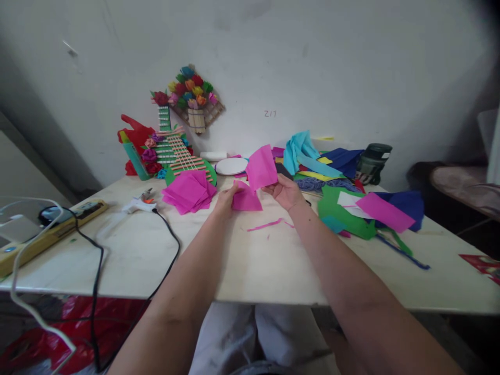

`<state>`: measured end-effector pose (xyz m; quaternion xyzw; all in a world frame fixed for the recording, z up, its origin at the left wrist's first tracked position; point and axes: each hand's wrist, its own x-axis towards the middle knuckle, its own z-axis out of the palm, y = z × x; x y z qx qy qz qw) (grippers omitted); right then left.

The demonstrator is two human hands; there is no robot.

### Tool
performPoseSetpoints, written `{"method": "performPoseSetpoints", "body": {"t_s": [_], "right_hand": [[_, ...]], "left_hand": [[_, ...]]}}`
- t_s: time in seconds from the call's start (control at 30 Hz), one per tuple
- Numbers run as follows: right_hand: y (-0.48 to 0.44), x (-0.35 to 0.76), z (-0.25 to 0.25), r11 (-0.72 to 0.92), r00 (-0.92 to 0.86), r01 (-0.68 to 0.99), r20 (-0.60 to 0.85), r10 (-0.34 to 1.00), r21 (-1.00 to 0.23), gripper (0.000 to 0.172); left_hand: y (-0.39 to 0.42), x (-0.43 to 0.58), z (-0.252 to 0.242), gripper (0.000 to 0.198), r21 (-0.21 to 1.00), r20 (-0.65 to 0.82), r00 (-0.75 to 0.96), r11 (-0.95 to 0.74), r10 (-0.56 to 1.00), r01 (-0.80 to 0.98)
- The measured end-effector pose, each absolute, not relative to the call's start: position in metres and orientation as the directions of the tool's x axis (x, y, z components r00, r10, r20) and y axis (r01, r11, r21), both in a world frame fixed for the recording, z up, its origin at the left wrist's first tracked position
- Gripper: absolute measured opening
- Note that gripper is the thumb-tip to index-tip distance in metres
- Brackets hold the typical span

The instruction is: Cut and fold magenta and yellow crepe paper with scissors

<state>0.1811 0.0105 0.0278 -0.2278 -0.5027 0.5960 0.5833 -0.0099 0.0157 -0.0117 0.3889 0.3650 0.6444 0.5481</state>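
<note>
Between the fingers of my left hand (226, 200) is a pink paper piece (247, 199), held low over the table. My right hand (286, 191) pinches another pink paper piece (261, 166), raised a little higher and tilted upright. The two pieces overlap or nearly touch at their edges; I cannot tell whether they are joined. To the left of my left hand lies a fanned stack of pink paper squares (190, 191). Thin pink paper strips (269, 224) lie on the table just in front of my hands.
A glue gun (140, 203) with a black cord and a yellow power strip (54, 232) lie at left. Behind stand a paper-flower craft (172, 146) and a teal bottle (135, 160). Coloured paper scraps (344, 213) and a dark jar (374, 162) are at right.
</note>
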Motion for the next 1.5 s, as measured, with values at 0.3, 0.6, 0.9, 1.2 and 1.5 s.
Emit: {"method": "performPoseSetpoints", "body": {"t_s": [0.3,0.6,0.9,1.2,1.5], "right_hand": [[0.009,0.166,0.019,0.090,-0.286,-0.477,0.251,0.925,-0.874,0.012],[0.015,0.170,0.014,-0.031,-0.248,-0.397,0.075,0.966,-0.917,0.034],[0.023,0.162,0.005,0.038,-0.089,-0.403,0.081,0.993,-0.914,0.028],[0.031,0.166,-0.004,0.119,0.053,-0.343,0.108,0.993,-0.932,0.015],[0.038,0.168,-0.009,0.169,0.162,-0.363,0.117,0.980,-0.916,0.017]], "left_hand": [[0.005,-0.001,-0.003,0.039,0.811,0.138,-0.008,-0.118,0.990,-0.573],[0.004,-0.003,-0.005,0.038,0.858,0.136,-0.016,-0.125,0.991,-0.498],[0.006,-0.002,-0.012,0.037,0.941,0.108,0.082,-0.075,0.991,-0.330],[0.003,-0.003,-0.008,0.036,0.934,0.104,0.032,-0.087,0.994,-0.346],[0.002,-0.004,-0.004,0.036,0.882,0.103,-0.034,-0.107,0.994,-0.459]]}}
